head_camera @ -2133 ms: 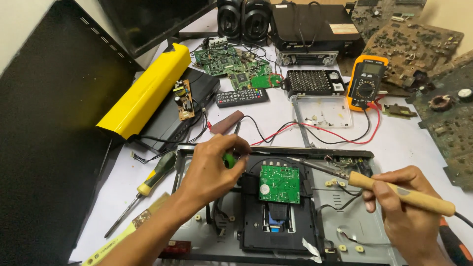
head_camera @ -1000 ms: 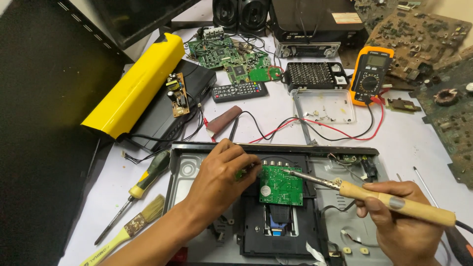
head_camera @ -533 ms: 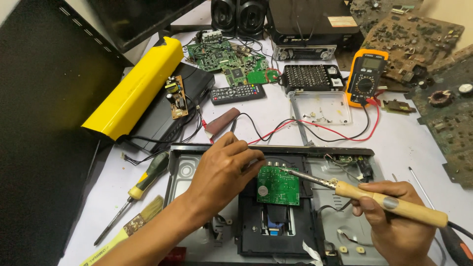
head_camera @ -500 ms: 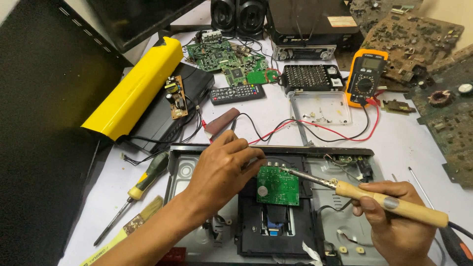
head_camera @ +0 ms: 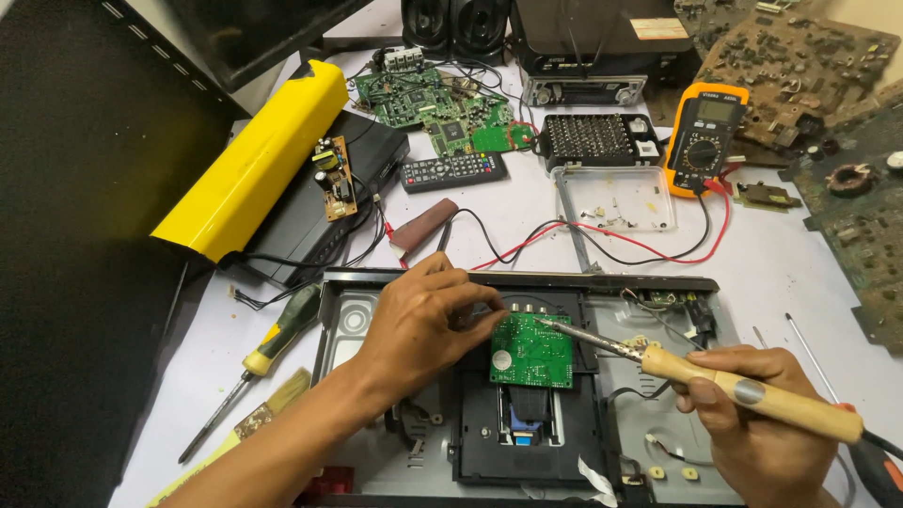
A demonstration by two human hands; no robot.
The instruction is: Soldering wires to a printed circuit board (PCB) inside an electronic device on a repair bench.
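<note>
Left hand (head_camera: pixel 419 325) sat curled over the open player chassis (head_camera: pixel 658 452) at the desk's near edge, fingertips pinched at the top-left corner of the small green circuit board (head_camera: pixel 532 351); what it pinched there was too small to tell. Right hand (head_camera: pixel 752 428) was closed around the wooden handle of the soldering iron (head_camera: pixel 743 390), metal tip angled up-left and touching the board's top edge. The board lay flat on the black drive mechanism (head_camera: pixel 522 437) mid-chassis. Left of the chassis: a screwdriver with a yellow-and-green handle (head_camera: pixel 273 343), and a small brush (head_camera: pixel 273 404) just beside it, nearer the desk's front-left corner. Toward the far left, a long yellow tube-shaped housing (head_camera: pixel 259 160) lay diagonally, next to a black box (head_camera: pixel 315 221) with a small tan board (head_camera: pixel 334 179) on top. Far centre: large green circuit board (head_camera: pixel 437 108), black remote (head_camera: pixel 453 171) just in front of it, black bit-set case (head_camera: pixel 597 141) with its clear lid (head_camera: pixel 616 199) open toward the chassis. Orange multimeter (head_camera: pixel 705 136) stood right of the case, red and black leads (head_camera: pixel 611 249) trailing across the desk to the chassis' back rail. A pale rectangular label (head_camera: pixel 660 28) sat on the black unit at the far edge. Brown old boards (head_camera: pixel 800 66) piled at the far-right corner
</note>
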